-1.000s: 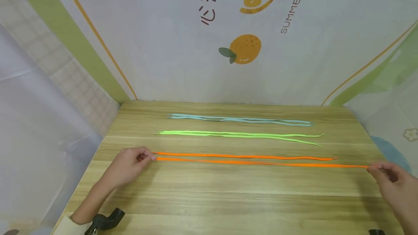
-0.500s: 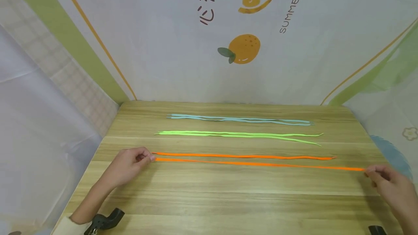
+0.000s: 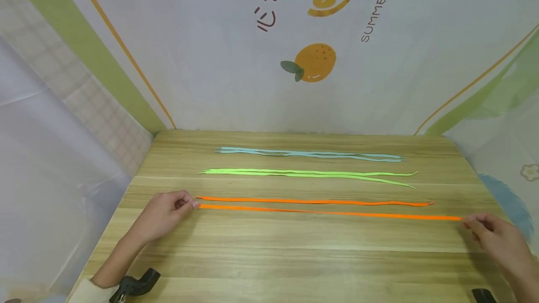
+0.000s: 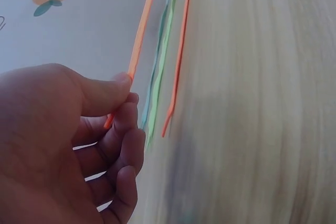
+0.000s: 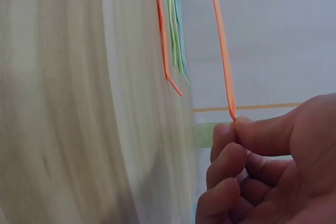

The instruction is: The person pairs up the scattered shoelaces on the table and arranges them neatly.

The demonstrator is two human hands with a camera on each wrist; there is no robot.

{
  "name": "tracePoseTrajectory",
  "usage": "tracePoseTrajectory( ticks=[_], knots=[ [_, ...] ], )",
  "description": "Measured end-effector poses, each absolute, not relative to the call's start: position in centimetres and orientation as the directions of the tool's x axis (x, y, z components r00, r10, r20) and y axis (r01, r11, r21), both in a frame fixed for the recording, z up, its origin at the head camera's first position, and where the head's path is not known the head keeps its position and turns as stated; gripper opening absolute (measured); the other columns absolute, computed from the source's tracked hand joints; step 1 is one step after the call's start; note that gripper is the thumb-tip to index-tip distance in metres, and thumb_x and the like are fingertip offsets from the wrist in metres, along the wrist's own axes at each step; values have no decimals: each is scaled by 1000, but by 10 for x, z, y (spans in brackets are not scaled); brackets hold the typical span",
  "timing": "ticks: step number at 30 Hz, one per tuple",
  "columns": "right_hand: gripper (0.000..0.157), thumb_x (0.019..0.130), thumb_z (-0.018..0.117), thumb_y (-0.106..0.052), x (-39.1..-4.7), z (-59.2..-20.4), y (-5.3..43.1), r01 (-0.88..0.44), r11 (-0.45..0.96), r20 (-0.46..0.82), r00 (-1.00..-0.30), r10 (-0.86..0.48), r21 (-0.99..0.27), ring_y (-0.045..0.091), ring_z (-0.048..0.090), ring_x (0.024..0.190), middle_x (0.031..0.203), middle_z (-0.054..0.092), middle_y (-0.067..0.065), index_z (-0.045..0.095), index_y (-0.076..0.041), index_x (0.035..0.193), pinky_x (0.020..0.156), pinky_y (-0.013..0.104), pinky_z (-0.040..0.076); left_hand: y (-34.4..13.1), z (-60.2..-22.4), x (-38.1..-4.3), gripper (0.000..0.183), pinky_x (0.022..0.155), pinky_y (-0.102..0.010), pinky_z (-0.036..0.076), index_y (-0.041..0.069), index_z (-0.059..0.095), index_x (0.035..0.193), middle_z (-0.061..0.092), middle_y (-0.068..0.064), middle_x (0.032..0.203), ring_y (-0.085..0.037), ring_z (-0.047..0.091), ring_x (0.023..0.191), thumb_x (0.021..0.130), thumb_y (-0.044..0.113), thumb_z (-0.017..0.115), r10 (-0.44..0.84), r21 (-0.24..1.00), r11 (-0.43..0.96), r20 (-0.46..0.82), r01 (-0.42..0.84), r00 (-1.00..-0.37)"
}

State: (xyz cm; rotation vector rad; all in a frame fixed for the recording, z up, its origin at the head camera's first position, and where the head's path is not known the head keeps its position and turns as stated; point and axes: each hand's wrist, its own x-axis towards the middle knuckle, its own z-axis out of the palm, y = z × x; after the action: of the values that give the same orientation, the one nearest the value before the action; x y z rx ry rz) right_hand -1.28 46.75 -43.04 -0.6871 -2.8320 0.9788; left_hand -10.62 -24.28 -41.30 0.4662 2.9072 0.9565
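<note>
An orange shoelace (image 3: 379, 214) stretches straight between both hands above the table. My left hand (image 3: 168, 214) pinches its left end between thumb and forefinger; in the left wrist view a short orange tip pokes out below the thumb. At the other end, my right hand (image 3: 494, 235) pinches the lace's tip, with the remaining fingers curled under, as the right wrist view shows. Just behind it a second orange shoelace (image 3: 316, 201) lies on the wood. Its left tip ends close to the left fingertips, and its right tip bends slightly.
Farther back lie a pair of green shoelaces (image 3: 303, 173), their right ends spread apart, and a pair of light blue shoelaces (image 3: 290, 153). The wooden table (image 3: 294, 256) meets a printed white cloth (image 3: 231, 83) at its back edge. Black wrist mounts (image 3: 136, 284) show at the bottom.
My right hand has moved left and slightly toward the front edge, holding the lace's end. The held lace has turned a little along its length. The left hand stays nearly in place.
</note>
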Motion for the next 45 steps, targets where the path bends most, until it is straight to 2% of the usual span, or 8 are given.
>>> tracePoseTrajectory(
  ticks=[10,14,17,20,27,31,34,45],
  knots=[
    [50,120,48,-32,-21,-432,475,325,810,-98,-943,319,-488,17,52,78,94,67,10,66,14,124,62,31,42,-241,-422,-111,10,68,-32,49,14,78,94,66,12,78,-7,54,69,103,18,80,311,513,803,73,303,-948],
    [49,119,48,-30,-28,-435,478,276,849,-87,-960,266,-451,39,63,90,103,69,28,65,16,124,72,47,50,-240,-423,-114,10,69,-35,51,14,78,93,69,13,79,-7,59,72,102,18,80,309,489,818,71,303,-948],
    [48,118,50,-29,-32,-437,478,245,861,-72,-969,238,-445,59,62,105,116,67,40,63,16,124,81,64,50,-240,-424,-115,10,69,-36,51,14,79,92,69,13,79,-7,61,73,102,17,78,302,479,828,58,291,-952],
    [46,118,49,-27,-35,-437,477,226,865,-70,-973,218,-448,65,60,109,118,66,41,64,16,122,83,67,49,-240,-425,-116,10,70,-37,52,15,79,92,69,13,80,-8,62,74,102,15,76,292,473,835,51,281,-955],
    [43,118,49,-26,-40,-435,476,219,866,-77,-975,206,-450,61,62,107,115,69,38,66,14,119,82,65,50,-240,-425,-120,9,71,-39,54,12,79,94,71,9,81,-10,64,75,101,13,74,296,449,846,55,288,-954],
    [38,116,53,-24,-44,-438,476,202,878,-39,-978,205,-434,54,65,101,110,71,34,69,11,113,77,54,49,-239,-426,-122,9,69,-38,54,10,79,94,71,9,81,-10,63,74,101,15,75,293,435,855,48,284,-955],
    [36,115,55,-23,-45,-439,476,186,885,-22,-980,196,-427,41,66,95,105,72,29,70,9,111,73,43,45,-238,-426,-123,9,68,-38,53,10,79,93,70,8,80,-10,62,73,100,15,75,286,429,859,46,278,-957],
    [34,114,58,-22,-51,-439,473,181,893,-27,-982,187,-412,40,67,93,104,73,28,71,10,109,73,44,47,-238,-427,-126,9,67,-36,53,11,79,91,70,8,78,-10,61,71,97,11,71,274,434,860,56,270,-960]
  ],
)
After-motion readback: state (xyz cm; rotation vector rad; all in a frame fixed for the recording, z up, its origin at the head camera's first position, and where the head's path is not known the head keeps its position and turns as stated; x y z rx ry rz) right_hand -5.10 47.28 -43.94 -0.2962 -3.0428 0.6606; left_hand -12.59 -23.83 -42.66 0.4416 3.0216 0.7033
